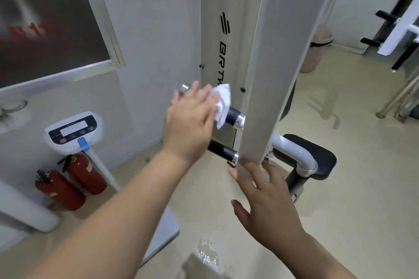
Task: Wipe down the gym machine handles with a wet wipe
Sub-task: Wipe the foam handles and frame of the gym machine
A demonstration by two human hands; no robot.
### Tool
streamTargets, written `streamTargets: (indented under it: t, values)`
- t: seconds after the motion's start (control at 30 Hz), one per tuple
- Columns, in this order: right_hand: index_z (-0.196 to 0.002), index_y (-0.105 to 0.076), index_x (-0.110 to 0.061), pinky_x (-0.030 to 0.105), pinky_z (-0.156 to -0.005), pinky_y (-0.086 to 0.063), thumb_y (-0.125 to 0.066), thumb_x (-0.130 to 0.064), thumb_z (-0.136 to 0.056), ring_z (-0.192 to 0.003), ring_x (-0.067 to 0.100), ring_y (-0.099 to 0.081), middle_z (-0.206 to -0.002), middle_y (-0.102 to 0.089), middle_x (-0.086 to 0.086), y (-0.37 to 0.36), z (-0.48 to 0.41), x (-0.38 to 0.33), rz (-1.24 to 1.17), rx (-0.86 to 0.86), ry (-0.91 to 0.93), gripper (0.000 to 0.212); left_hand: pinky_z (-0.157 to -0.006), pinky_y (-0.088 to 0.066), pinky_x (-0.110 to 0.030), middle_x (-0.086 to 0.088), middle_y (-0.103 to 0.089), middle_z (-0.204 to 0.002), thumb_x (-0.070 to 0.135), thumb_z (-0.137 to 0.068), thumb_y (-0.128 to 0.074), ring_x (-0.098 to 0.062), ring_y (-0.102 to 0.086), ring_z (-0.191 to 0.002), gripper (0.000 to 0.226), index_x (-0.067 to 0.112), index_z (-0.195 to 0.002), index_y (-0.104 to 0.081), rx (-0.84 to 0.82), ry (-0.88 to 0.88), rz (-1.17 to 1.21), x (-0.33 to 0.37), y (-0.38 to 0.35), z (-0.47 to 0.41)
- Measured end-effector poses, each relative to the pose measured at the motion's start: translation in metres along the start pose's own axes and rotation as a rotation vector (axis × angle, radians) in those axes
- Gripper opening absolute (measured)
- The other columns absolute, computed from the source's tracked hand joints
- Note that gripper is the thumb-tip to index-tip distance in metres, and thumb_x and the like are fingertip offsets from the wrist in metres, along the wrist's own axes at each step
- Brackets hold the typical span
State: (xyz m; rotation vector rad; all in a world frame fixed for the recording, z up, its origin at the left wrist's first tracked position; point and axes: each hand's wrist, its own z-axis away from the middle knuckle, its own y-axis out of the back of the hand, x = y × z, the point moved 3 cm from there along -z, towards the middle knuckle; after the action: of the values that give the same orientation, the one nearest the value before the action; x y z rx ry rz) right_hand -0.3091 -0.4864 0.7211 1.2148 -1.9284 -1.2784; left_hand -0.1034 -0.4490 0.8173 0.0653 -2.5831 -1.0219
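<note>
Left hand (192, 118) sits at centre frame, fingers flattened over a crumpled white wet wipe (223, 106), pressing it onto the upper handle (234, 116), a black grip with shiny chrome end caps. Just below, toward six o'clock, the lower handle (223, 153) juts out bare, same black and chrome. Right hand (264, 199) at five o'clock is spread wide, fingertips on the edge of the matte grey upright (267, 63). Open beige floor (351, 188) at three o'clock. Two red extinguishers (72, 179) crowd eight o'clock beside a white scale (73, 131).
</note>
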Motion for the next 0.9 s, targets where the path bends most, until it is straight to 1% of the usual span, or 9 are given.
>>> streamTargets:
  t: [0.07, 0.17, 0.3, 0.4, 0.47, 0.57, 0.73, 0.83, 0.9]
  values:
    - [-0.138, -0.056, -0.025, 0.053, -0.098, -0.05, -0.075, -0.041, -0.077, -0.118, 0.046, -0.052, -0.147, -0.043, -0.001, 0.002, 0.003, 0.002, -0.031, -0.015, 0.009, 0.066, -0.113, -0.027, -0.055, -0.005, -0.07, -0.123, 0.024, -0.1, -0.046, -0.032, -0.055, -0.13, 0.032, 0.014, -0.115, -0.072, -0.04, 0.056, -0.024, 0.0, 0.005, -0.01]
    - [-0.138, -0.054, -0.026, 0.053, -0.109, -0.042, -0.072, -0.043, -0.079, -0.125, 0.05, -0.048, -0.15, -0.043, -0.001, 0.005, 0.007, 0.002, -0.049, -0.03, 0.025, 0.065, -0.11, -0.032, -0.054, 0.001, -0.073, -0.104, 0.02, -0.096, -0.043, -0.027, -0.06, -0.115, 0.032, 0.012, -0.101, -0.073, -0.083, -0.079, 0.031, 0.031, 0.0, -0.005]
    - [-0.143, -0.049, -0.028, 0.048, -0.121, -0.025, -0.067, -0.049, -0.08, -0.14, 0.052, -0.037, -0.16, -0.037, -0.004, 0.003, 0.018, 0.003, -0.038, -0.095, 0.069, 0.069, -0.113, -0.028, -0.061, 0.003, -0.068, -0.126, 0.005, -0.087, -0.04, -0.028, -0.053, -0.132, 0.045, 0.015, -0.12, -0.07, -0.137, -0.177, 0.031, 0.041, -0.006, 0.015]
    - [-0.145, -0.046, -0.03, 0.048, -0.116, -0.033, -0.066, -0.051, -0.081, -0.147, 0.047, -0.032, -0.167, -0.023, -0.009, 0.002, 0.026, -0.001, -0.054, -0.133, 0.108, 0.071, -0.111, -0.034, -0.06, -0.004, -0.067, -0.132, 0.019, -0.104, -0.031, -0.031, -0.056, -0.131, 0.044, 0.012, -0.124, -0.069, -0.06, -0.183, -0.075, 0.026, 0.005, 0.027]
    - [-0.146, -0.046, -0.03, 0.048, -0.114, -0.039, -0.065, -0.05, -0.081, -0.148, 0.044, -0.031, -0.169, -0.018, -0.011, 0.002, 0.029, -0.005, -0.086, -0.142, 0.116, 0.07, -0.112, -0.036, -0.058, -0.005, -0.066, -0.134, 0.028, -0.107, -0.037, -0.03, -0.056, -0.131, 0.041, 0.01, -0.125, -0.069, -0.001, -0.177, -0.13, 0.017, 0.013, 0.036]
    - [-0.145, -0.047, -0.029, 0.049, -0.112, -0.041, -0.065, -0.051, -0.081, -0.149, 0.045, -0.031, -0.169, -0.017, -0.01, 0.001, 0.035, -0.012, -0.093, -0.141, 0.107, 0.069, -0.112, -0.037, -0.056, -0.008, -0.061, -0.138, 0.02, -0.103, -0.048, -0.031, -0.054, -0.133, 0.033, 0.008, -0.126, -0.068, 0.046, -0.194, -0.167, 0.008, 0.021, 0.052]
    - [-0.144, -0.048, -0.028, 0.051, -0.113, -0.042, -0.067, -0.049, -0.082, -0.15, 0.045, -0.027, -0.169, -0.019, -0.005, 0.003, 0.046, -0.023, -0.116, -0.168, 0.059, 0.068, -0.111, -0.04, -0.053, -0.008, -0.055, -0.145, 0.016, -0.098, -0.048, -0.029, -0.051, -0.137, 0.023, 0.01, -0.101, -0.07, -0.084, -0.169, -0.086, 0.008, 0.032, 0.081]
    - [-0.145, -0.047, -0.027, 0.048, -0.116, -0.039, -0.058, -0.05, -0.088, -0.153, 0.035, -0.027, -0.168, -0.022, -0.003, 0.009, 0.054, -0.027, -0.184, -0.163, 0.011, 0.062, -0.113, -0.04, -0.049, -0.004, -0.056, -0.144, 0.021, -0.1, -0.045, -0.024, -0.051, -0.136, 0.032, 0.012, -0.118, -0.07, -0.143, -0.075, 0.007, 0.006, 0.035, 0.105]
    - [-0.144, -0.051, -0.026, 0.036, -0.117, -0.035, -0.053, -0.049, -0.092, -0.151, 0.024, -0.032, -0.165, -0.031, -0.005, 0.018, 0.059, -0.028, -0.295, -0.119, -0.044, 0.057, -0.113, -0.039, -0.042, -0.003, -0.06, -0.141, 0.024, -0.1, -0.043, -0.021, -0.053, -0.134, 0.038, 0.013, -0.128, -0.067, -0.162, -0.029, 0.062, 0.009, 0.036, 0.123]
